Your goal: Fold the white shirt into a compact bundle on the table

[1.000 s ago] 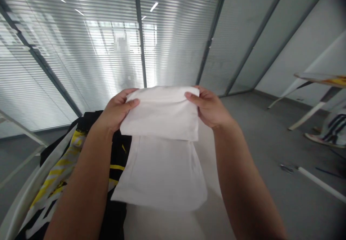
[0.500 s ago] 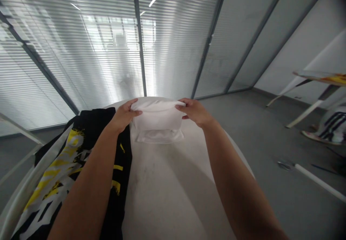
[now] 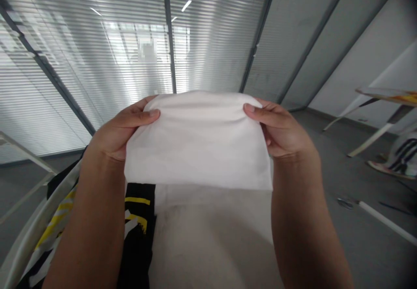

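A folded white cloth (image 3: pixel 198 145) hangs stretched between my two hands, raised above the white table (image 3: pixel 208 241). My left hand (image 3: pixel 125 126) pinches its upper left corner, thumb in front and fingers behind. At the upper right corner my right hand (image 3: pixel 280 128) grips it the same way. The cloth's lower edge hangs free, and whether it is a garment cannot be made out. Black fabric with yellow and white print (image 3: pixel 138 232) lies on the table's left side, partly covered by my left forearm.
Glass panels with blinds (image 3: pixel 208 41) stand beyond the table. To the right, on the grey floor (image 3: pixel 329 158), are another table (image 3: pixel 384 95), a person's leg in striped trousers (image 3: pixel 404 154) and a white pole (image 3: pixel 387 221). A white metal frame (image 3: pixel 29 156) is at the left.
Both hands have lifted the white cloth off the table and brought it closer to me. They are farther apart, and the cloth appears larger.
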{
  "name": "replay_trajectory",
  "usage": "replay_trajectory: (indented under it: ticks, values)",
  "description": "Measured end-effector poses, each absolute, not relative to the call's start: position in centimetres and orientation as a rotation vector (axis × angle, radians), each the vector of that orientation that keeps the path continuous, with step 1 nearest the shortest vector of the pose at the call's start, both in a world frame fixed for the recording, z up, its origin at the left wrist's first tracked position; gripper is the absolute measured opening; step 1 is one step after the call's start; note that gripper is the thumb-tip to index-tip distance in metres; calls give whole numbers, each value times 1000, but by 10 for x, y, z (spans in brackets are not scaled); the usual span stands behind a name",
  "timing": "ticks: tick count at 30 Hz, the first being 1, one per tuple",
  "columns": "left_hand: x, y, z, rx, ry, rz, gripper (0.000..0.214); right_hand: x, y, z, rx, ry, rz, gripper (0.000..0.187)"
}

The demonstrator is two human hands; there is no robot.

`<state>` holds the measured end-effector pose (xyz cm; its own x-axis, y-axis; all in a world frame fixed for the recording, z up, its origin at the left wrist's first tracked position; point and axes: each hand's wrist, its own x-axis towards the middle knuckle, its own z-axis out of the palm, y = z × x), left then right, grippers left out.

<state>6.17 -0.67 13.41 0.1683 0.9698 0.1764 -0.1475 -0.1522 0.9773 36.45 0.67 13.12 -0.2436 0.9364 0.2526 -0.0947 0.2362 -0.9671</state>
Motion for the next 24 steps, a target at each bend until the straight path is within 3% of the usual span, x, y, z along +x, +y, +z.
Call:
replay_trajectory:
  ticks: [8,13,20,24]
  values:
    - [55,56,53,1152,1041,1141,57,359,66,68,-1222,-1555,1287,33]
    - [54,77,8,1129,1135,1142,48,349,91,33,-1324,-1543,1367,24]
    - [34,64,27,1243,949,1048,42,362,83,44,-1010,-1660,1513,28]
    - [14,52,40,1353,820,690,40,381,65,64,-960,-1960,1719,35]
